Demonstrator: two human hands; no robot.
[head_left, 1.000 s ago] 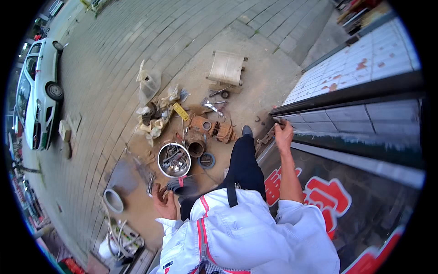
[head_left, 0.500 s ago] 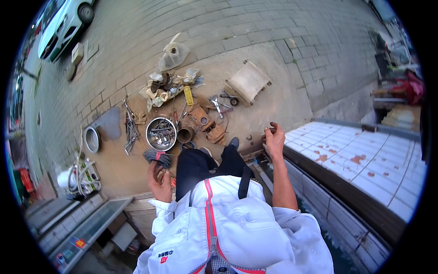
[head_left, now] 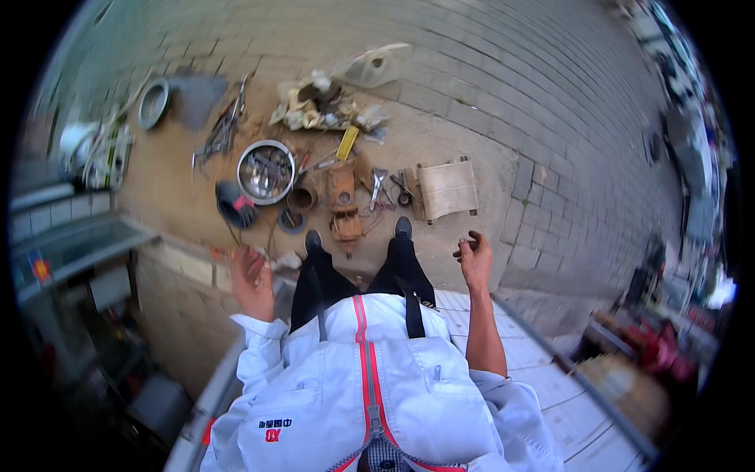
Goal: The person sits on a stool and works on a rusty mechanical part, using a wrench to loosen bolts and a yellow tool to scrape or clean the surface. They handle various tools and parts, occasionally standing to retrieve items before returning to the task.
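Hovering seemingly empty, left hand [head_left: 253, 287] loosely curls near dark-grey rounded bundle [head_left: 226, 194], pink strip [head_left: 242, 203] presumably binding it; right hand [head_left: 475, 263] near pale fabric-topped stool [head_left: 448, 189], fingers bent, grip unclear.

Ahead of your 2 feet [head_left: 403, 226], roughly between them, lies the machine casing [head_left: 341, 187], with the low stool [head_left: 448, 187] to its right and a hand tool [head_left: 378, 182] between casing and stool. To the casing's left you have a basin [head_left: 267, 143] with metal parts [head_left: 266, 171] in it, the cable coil [head_left: 228, 206] just beside its near left. Farther left lie piled tools [head_left: 222, 132], then a 2nd basin [head_left: 153, 105]. Plastic bags [head_left: 314, 102] lie beyond the casing.
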